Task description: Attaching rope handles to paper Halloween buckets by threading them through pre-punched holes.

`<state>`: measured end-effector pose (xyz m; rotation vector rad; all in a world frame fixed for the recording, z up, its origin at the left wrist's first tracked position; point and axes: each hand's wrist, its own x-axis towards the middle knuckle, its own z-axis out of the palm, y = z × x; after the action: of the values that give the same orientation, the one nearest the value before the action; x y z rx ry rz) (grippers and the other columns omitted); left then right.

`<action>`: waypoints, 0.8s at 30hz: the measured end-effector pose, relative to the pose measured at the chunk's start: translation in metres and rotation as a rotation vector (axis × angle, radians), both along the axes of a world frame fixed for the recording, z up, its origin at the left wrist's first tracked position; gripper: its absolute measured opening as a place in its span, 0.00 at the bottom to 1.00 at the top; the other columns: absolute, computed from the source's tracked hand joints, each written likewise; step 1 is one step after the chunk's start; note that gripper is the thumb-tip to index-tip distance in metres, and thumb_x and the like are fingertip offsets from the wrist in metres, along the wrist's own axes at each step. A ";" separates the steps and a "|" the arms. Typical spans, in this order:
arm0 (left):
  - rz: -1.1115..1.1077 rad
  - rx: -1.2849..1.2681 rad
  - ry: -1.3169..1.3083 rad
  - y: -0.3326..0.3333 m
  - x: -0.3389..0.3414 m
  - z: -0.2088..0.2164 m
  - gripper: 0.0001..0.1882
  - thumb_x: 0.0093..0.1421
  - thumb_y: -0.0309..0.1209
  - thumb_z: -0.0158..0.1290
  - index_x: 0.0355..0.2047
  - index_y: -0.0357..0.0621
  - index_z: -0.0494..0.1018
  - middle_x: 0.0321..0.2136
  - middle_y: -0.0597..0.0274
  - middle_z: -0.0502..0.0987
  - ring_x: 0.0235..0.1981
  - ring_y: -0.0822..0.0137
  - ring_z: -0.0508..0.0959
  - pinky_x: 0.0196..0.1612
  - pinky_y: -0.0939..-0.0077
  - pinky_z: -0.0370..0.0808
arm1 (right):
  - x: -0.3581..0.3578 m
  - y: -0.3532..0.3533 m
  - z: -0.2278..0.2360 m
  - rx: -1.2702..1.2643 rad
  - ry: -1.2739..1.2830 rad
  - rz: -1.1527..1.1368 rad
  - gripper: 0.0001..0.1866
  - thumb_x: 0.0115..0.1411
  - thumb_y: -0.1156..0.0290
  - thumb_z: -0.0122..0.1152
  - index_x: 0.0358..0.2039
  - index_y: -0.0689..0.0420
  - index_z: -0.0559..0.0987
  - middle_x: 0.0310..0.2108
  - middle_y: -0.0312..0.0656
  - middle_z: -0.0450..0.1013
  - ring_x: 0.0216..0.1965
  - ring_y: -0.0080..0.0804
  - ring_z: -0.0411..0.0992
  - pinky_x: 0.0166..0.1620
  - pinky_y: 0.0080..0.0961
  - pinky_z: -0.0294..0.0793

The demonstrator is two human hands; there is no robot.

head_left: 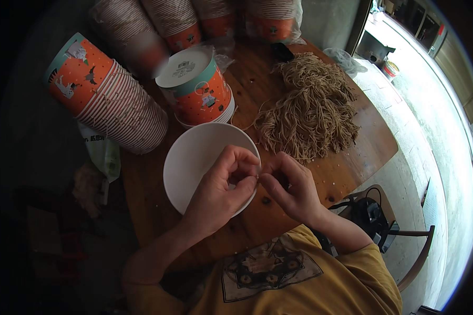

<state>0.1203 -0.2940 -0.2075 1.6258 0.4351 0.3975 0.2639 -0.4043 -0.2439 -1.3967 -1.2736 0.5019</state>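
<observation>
A white paper bucket (183, 170) lies tipped in front of me, its open mouth facing me. Over its right rim, my left hand (223, 186) is pinched, thumb against fingertips. My right hand (295, 188) pinches right beside it, the fingertips of both hands almost meeting at the rim. Whatever is between them is too small to make out. Beyond the bucket stands an upside-down orange bucket (202, 94) with a teal band and a white base, on a short stack. A large heap of thin beige cords (312, 105) lies to the right of it.
A tall leaning stack of nested orange buckets (108, 100) stands at the left. More plastic-wrapped stacks (171, 23) line the back of the wooden table (370, 142). A small black object (282, 51) sits behind the cords. A chair (415, 257) with a dark bag (367, 212) is at the right.
</observation>
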 end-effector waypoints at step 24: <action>0.013 0.101 0.131 -0.002 0.003 0.007 0.12 0.62 0.23 0.49 0.44 0.41 0.61 0.32 0.66 0.71 0.36 0.78 0.71 0.39 0.80 0.71 | -0.002 -0.004 -0.007 -0.005 0.074 -0.036 0.05 0.58 0.76 0.58 0.34 0.60 0.72 0.30 0.38 0.69 0.25 0.25 0.70 0.28 0.20 0.70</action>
<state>0.1230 -0.2957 -0.2002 1.7544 0.5318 0.3278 0.2621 -0.4079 -0.2510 -1.3900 -1.1867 0.5274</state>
